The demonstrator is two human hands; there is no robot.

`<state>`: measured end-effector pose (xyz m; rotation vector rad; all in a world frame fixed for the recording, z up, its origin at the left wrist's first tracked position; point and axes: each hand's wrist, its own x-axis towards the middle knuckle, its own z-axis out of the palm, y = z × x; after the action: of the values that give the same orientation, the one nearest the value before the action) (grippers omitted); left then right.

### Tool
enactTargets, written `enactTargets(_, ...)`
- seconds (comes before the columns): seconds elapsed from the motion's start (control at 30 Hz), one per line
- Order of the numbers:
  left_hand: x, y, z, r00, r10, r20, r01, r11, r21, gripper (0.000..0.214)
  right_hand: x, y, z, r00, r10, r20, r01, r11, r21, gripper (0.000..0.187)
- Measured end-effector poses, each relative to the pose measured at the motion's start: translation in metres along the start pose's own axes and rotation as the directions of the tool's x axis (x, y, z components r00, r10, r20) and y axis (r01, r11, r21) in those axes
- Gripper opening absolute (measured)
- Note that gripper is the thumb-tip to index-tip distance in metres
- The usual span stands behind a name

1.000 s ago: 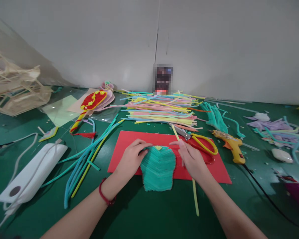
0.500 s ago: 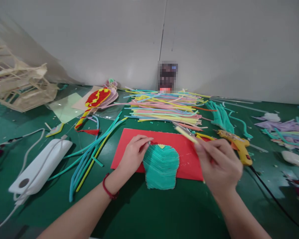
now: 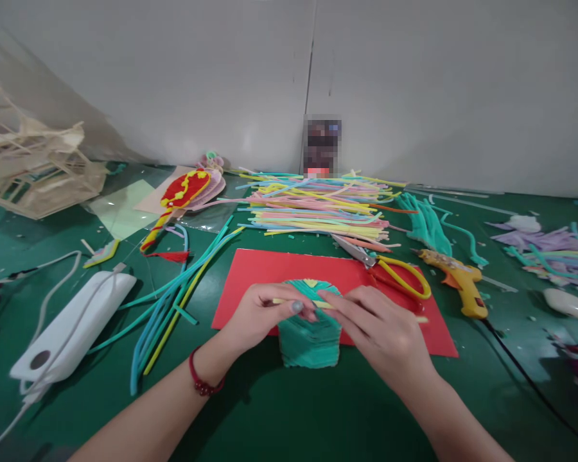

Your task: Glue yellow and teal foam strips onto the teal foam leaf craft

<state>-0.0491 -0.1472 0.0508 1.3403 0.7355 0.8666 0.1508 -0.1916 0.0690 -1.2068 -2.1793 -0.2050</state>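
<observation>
A thin pale-yellow pipe cleaner [image 3: 324, 305] stretches level between my two hands. My left hand [image 3: 270, 309] pinches its left part between thumb and fingers. Around its right part the fingers of my right hand [image 3: 383, 327] are closed, and its far end pokes out beyond that hand. Just below lies a flat teal piece [image 3: 311, 350] made of rows of fuzzy strips, with a small yellow tip at its top; my hands partly cover it. It rests over a red sheet [image 3: 270, 266]. Yellow-and-red-handled scissors [image 3: 404, 276] lie on the sheet's right side.
Many pastel pipe cleaners [image 3: 318, 208] lie in a pile at the back. A yellow glue gun [image 3: 457, 282] with a black cord is at right. On the left are a white power bank [image 3: 77, 327], loose blue-green strips [image 3: 173, 308] and a red-and-yellow fan-shaped piece [image 3: 185, 191].
My right hand has moved left and down, bringing the pipe cleaner over the teal piece. My left hand has lowered slightly and now grips the strip too. The scissors have come into fuller view.
</observation>
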Motion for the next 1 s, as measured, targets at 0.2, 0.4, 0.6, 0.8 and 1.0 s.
enactTargets(0.2,0.002,-0.007,-0.012,0.99,0.079,-0.121,-0.076,0.997,0.031,0.038,0.0,0.021,-0.004,0.948,0.164,-0.272,-0.198,0.975,-0.101,0.023)
enactTargets(0.4,0.005,0.001,-0.006,1.0,-0.014,0.024,0.008,0.973,0.23,0.029,0.002,0.014,0.007,0.977,0.15,-0.154,-0.14,0.987,0.077,0.019)
enactTargets(0.6,0.007,-0.007,-0.001,0.998,-0.048,0.038,0.04,0.982,0.187,0.023,0.0,0.003,0.022,0.987,0.146,-0.066,-0.118,0.94,0.32,0.015)
enactTargets(0.8,0.008,-0.009,-0.004,0.991,0.01,-0.137,0.035,0.946,0.322,0.021,-0.006,0.011,0.026,0.993,0.111,-0.04,-0.1,0.973,0.207,0.019)
enactTargets(1.0,0.005,-0.004,-0.004,0.983,0.153,-0.097,-0.074,0.828,0.556,0.016,-0.011,0.017,0.023,0.998,0.034,0.048,-0.04,0.991,0.124,0.021)
